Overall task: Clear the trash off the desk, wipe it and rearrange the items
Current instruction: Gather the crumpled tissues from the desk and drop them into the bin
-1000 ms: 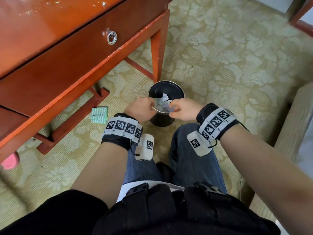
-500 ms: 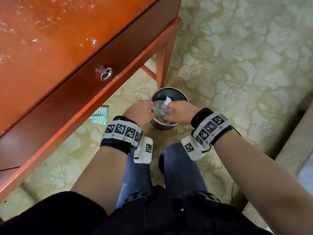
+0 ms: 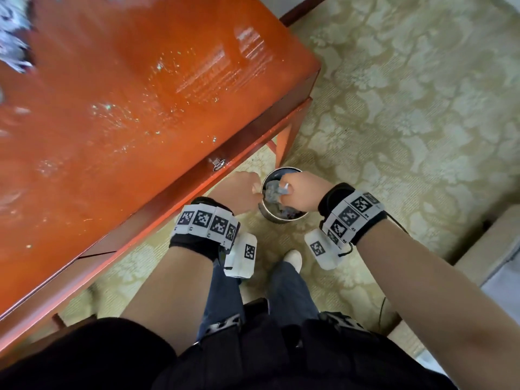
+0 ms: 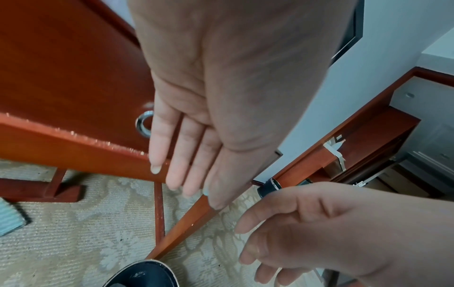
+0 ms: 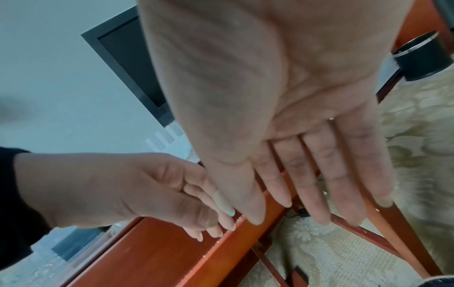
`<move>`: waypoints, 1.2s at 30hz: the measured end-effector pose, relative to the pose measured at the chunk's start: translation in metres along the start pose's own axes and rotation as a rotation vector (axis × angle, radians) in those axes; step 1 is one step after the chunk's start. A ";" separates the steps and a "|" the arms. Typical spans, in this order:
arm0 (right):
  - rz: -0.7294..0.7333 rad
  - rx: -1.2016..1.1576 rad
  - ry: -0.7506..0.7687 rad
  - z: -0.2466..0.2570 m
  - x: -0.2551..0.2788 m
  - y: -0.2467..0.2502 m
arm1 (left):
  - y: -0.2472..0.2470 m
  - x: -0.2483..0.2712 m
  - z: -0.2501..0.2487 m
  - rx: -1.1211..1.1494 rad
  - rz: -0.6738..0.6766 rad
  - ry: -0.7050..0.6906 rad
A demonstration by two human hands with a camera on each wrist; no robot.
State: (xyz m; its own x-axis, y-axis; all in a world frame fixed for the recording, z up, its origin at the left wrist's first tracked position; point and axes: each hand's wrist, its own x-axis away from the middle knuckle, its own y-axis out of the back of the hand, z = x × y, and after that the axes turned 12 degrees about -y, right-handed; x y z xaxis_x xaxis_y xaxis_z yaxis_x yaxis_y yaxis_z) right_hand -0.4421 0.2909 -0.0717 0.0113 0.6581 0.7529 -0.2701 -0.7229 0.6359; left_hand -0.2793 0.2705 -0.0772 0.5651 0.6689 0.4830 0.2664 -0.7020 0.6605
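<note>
Since earlier, we've straightened up; left hand (image 4: 196, 147) and right hand (image 5: 307, 165), fingers straight, empty above round black trash bin (image 3: 274, 216) (paper inside). Trash step; next, red desk (image 3: 126, 108) needs wiping.

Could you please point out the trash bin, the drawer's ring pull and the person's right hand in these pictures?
trash bin (image 3: 274, 218): head view, on its metal outer wall.
ring pull (image 4: 142, 124): left wrist view, on the ring's left curve.
right hand (image 3: 302, 192): head view, on the back of the hand.

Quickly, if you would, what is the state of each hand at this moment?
Left hand: open, fingers straight, holding nothing.
Right hand: open, fingers straight, holding nothing.
</note>
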 end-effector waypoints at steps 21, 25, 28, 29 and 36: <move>-0.072 0.245 0.252 0.187 0.035 0.098 | 0.148 0.123 0.064 0.123 -0.297 0.203; -0.077 0.292 0.278 0.231 0.031 0.103 | 0.173 0.145 0.093 0.132 -0.347 0.221; -0.091 0.304 0.294 0.263 0.027 0.106 | 0.191 0.161 0.117 0.128 -0.363 0.229; -0.098 0.311 0.297 0.274 0.026 0.107 | 0.198 0.166 0.125 0.122 -0.370 0.232; -0.126 0.305 0.296 0.333 0.018 0.114 | 0.231 0.189 0.172 0.081 -0.389 0.232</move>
State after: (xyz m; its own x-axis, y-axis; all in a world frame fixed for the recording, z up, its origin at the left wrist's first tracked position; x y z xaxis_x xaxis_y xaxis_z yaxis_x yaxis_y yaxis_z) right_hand -0.1517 0.1500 0.0709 -0.2619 0.7452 0.6133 0.0130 -0.6327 0.7743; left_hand 0.0230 0.1927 0.0677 0.2236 0.9171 0.3302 0.4897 -0.3986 0.7755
